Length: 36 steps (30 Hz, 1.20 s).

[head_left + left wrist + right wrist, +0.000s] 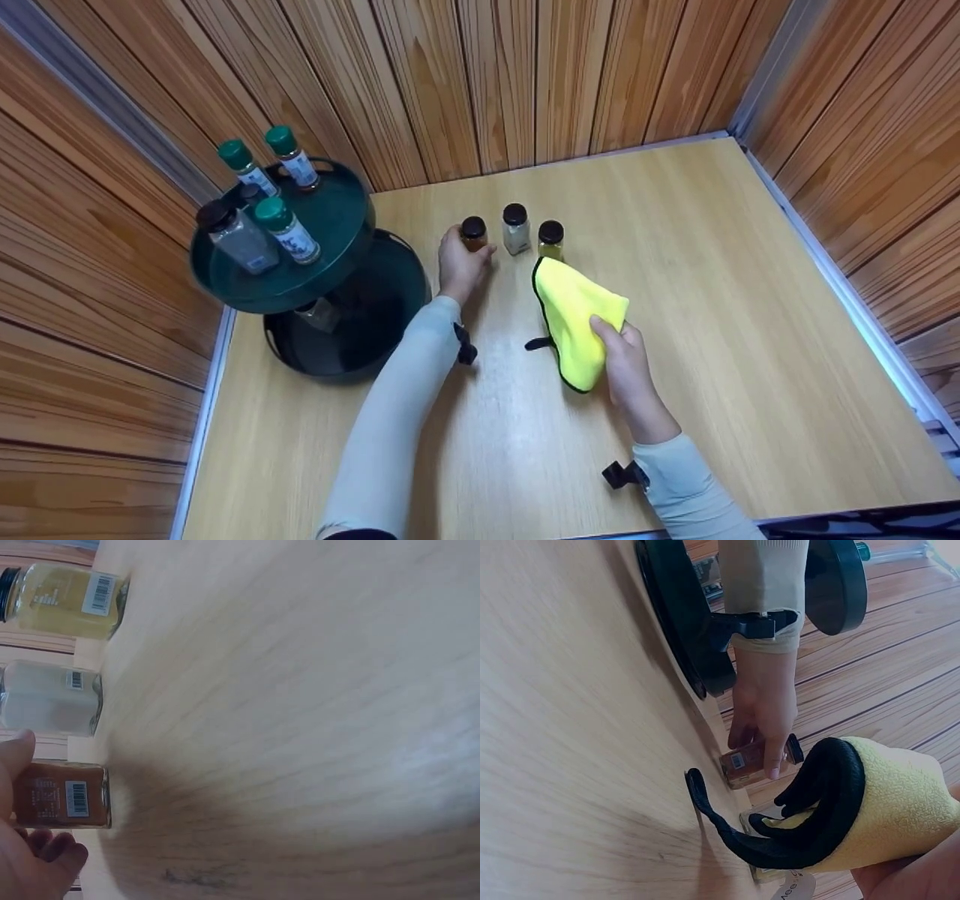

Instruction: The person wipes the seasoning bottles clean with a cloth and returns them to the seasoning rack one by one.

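The left hand [460,262] holds the brown jar [56,795] between thumb and fingers, just left of the white jar [516,235] on the table [750,337]; the right hand [628,364] grips the yellow cloth [574,315]. Grip the brown jar upright by its sides; gather the cloth's loose strap [538,343] clear of the white jar.

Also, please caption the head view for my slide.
Left hand grips a brown jar near a two-level rack; right hand holds a yellow cloth.
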Available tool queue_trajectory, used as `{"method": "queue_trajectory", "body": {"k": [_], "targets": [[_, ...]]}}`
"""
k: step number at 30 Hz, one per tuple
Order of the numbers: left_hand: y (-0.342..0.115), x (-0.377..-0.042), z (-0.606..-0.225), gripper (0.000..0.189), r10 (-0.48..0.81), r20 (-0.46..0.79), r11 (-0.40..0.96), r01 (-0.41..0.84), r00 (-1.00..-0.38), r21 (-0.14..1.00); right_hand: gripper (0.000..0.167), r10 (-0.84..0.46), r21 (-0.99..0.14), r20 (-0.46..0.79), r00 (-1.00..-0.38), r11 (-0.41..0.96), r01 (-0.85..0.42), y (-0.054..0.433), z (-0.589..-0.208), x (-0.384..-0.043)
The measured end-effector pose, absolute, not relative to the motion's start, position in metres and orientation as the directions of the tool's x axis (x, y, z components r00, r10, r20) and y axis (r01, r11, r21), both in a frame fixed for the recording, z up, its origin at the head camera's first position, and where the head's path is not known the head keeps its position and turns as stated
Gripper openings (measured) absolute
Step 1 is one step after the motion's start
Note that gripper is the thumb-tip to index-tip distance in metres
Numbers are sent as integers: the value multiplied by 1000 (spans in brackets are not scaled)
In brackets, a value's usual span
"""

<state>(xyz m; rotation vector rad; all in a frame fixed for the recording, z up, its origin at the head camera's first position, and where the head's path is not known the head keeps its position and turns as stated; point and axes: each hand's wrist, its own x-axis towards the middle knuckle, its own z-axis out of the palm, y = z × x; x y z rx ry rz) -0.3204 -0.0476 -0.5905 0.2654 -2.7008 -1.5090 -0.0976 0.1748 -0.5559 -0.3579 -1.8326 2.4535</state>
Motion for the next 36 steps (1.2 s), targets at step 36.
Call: {"method": "queue_trajectory", "body": {"k": [36], "targets": [[-57, -225, -540, 56, 33, 60, 423, 69, -998, 904, 28, 164, -957, -118, -979, -282, 68, 180, -554, -103]]}}
